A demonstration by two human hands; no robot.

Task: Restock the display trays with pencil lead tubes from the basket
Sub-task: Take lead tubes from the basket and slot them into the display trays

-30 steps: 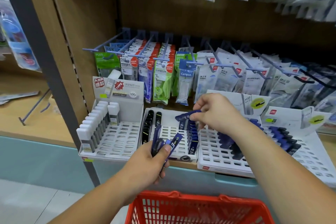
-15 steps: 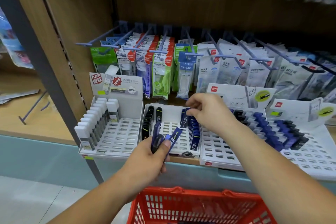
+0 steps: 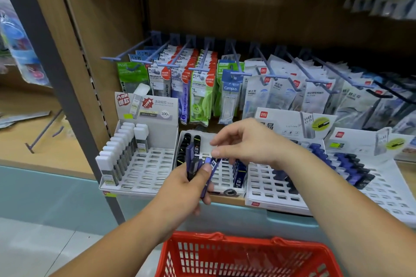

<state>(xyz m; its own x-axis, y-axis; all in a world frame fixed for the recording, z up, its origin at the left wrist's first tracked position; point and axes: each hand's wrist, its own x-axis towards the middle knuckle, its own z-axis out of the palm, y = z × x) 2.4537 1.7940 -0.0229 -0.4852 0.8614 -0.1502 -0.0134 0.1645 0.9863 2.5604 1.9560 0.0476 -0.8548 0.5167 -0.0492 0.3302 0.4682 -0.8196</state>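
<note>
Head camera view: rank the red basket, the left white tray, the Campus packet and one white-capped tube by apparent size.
1. red basket, widest, but cropped and nearest the camera, so its lead over the next is unsure.
2. left white tray.
3. Campus packet.
4. white-capped tube, clearly smallest.

Wooden shelf (image 3: 227,200) — white display trays (image 3: 148,172) side by side.

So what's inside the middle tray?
In the middle tray, black tubes line the left side, blue tubes the right. The left hand, gripping spare tubes, and right hand hide some slots.
</note>
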